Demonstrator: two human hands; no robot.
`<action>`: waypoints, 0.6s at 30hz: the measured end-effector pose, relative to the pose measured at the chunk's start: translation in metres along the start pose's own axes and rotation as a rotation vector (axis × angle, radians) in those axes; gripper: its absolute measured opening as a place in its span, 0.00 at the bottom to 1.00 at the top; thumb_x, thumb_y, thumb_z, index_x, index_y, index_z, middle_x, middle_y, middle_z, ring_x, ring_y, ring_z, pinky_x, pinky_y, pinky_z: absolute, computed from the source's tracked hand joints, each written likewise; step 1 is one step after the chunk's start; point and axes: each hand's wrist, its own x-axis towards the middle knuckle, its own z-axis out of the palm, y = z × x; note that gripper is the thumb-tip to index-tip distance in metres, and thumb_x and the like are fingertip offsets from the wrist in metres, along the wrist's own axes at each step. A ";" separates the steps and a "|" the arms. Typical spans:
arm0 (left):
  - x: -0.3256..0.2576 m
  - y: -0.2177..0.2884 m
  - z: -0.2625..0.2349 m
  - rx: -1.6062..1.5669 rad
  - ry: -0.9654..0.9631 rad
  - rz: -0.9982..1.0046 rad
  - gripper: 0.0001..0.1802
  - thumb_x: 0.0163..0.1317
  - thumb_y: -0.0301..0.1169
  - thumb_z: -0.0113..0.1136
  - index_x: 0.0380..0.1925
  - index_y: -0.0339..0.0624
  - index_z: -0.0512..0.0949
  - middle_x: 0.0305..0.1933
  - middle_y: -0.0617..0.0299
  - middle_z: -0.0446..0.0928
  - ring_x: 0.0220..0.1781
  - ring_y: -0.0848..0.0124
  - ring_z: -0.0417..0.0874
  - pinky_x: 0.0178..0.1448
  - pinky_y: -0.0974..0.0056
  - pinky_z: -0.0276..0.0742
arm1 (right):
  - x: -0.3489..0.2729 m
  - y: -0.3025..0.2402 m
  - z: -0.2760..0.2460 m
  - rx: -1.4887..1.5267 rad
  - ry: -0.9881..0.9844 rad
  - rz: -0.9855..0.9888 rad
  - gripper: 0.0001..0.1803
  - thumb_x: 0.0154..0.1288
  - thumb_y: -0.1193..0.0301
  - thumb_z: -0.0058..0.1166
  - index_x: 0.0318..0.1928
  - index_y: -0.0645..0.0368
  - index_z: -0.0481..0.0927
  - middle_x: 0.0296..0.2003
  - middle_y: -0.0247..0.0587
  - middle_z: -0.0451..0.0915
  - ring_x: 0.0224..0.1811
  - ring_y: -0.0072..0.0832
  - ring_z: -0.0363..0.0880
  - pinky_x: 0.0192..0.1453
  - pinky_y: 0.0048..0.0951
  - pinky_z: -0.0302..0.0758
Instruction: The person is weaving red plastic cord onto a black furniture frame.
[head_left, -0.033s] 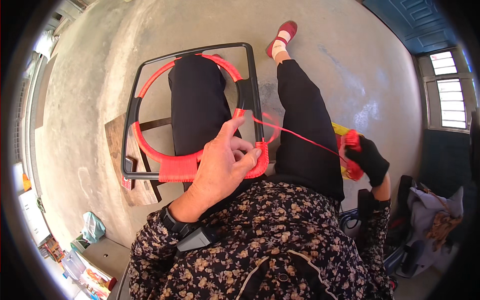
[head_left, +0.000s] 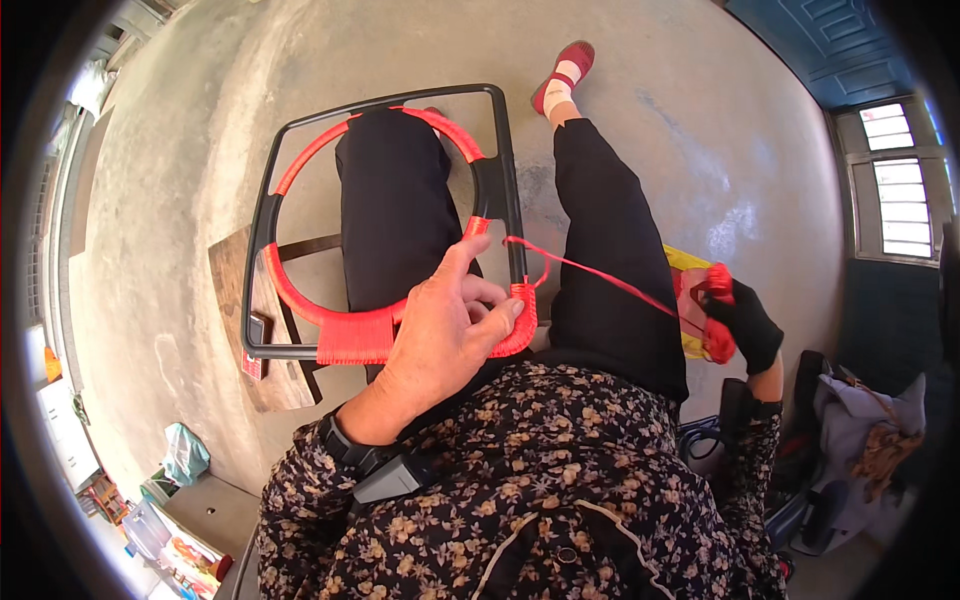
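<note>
A black, rounded-square frame [head_left: 507,130] with an inner ring rests over my left thigh. Red cord wraps parts of the ring [head_left: 291,292], the near edge [head_left: 355,338] and the near right corner. My bare left hand [head_left: 450,310] grips that corner between thumb and curled fingers, its index finger reaching to the ring. From the corner a red strand [head_left: 610,280] loops up, then runs right to a bundle of red cord [head_left: 717,330]. My right hand [head_left: 748,325], in a black glove, closes around this bundle beside my right thigh.
A yellow-edged thing [head_left: 680,258] lies beneath the cord bundle. Under the frame, on the left, is a wooden board [head_left: 262,385] with a small dark and red object on it. Bags [head_left: 870,430] sit at the right, and a teal plastic bag [head_left: 187,453] lies at the left.
My right hand has shifted slightly right and down with the cord bundle. The strand's loop by the frame is smaller. My left hand and the frame stay nearly still.
</note>
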 end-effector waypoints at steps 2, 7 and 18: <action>0.000 0.000 0.000 0.018 -0.006 -0.014 0.36 0.65 0.26 0.66 0.69 0.26 0.61 0.36 0.56 0.85 0.35 0.79 0.81 0.42 0.70 0.79 | -0.009 0.034 -0.014 0.317 0.100 0.149 0.16 0.64 0.71 0.62 0.50 0.66 0.81 0.39 0.43 0.84 0.41 0.30 0.84 0.49 0.31 0.79; 0.001 0.003 0.000 0.038 -0.081 -0.010 0.36 0.66 0.28 0.67 0.69 0.25 0.61 0.32 0.57 0.84 0.32 0.80 0.78 0.40 0.71 0.77 | -0.004 0.028 0.011 0.581 0.162 -0.038 0.13 0.64 0.76 0.58 0.48 0.65 0.80 0.34 0.40 0.82 0.37 0.28 0.83 0.43 0.29 0.79; 0.000 0.005 0.000 0.058 -0.118 -0.092 0.34 0.66 0.31 0.68 0.66 0.23 0.65 0.29 0.59 0.83 0.31 0.80 0.78 0.37 0.70 0.76 | 0.033 -0.120 0.153 0.709 -0.635 -0.051 0.20 0.69 0.71 0.61 0.57 0.68 0.76 0.41 0.38 0.83 0.41 0.20 0.81 0.46 0.27 0.78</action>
